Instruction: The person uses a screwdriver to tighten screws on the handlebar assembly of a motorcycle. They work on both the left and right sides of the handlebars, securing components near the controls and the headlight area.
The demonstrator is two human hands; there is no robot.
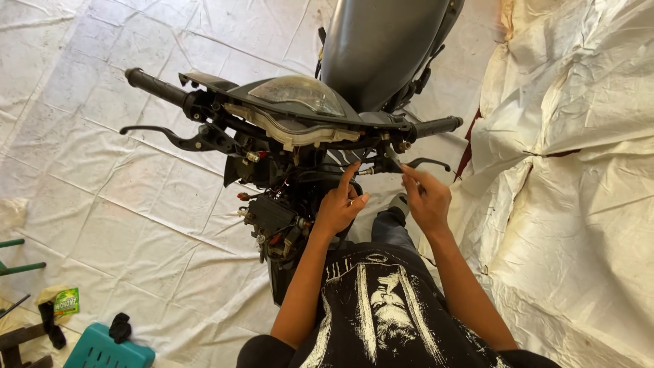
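Observation:
A dark scooter [381, 48] stands in front of me with its front cover off, so wiring and a black box [272, 218] are exposed under the handlebar [293, 126]. My left hand [338, 204] is raised below the handlebar's middle, index finger stretched up toward the exposed parts, and nothing shows in it. Just under the right grip [436, 126] and the brake lever [429, 162], my right hand [426, 197] pinches a thin metal tool [394, 160]. The tool's tip points up at the underside of the handlebar.
A white sheet [122, 204] covers the floor, and a crumpled stained sheet [579, 170] is heaped at the right. At the lower left are a teal plastic stool [102, 353], a black rag [120, 327], a green packet [66, 301] and a green metal bar [17, 267].

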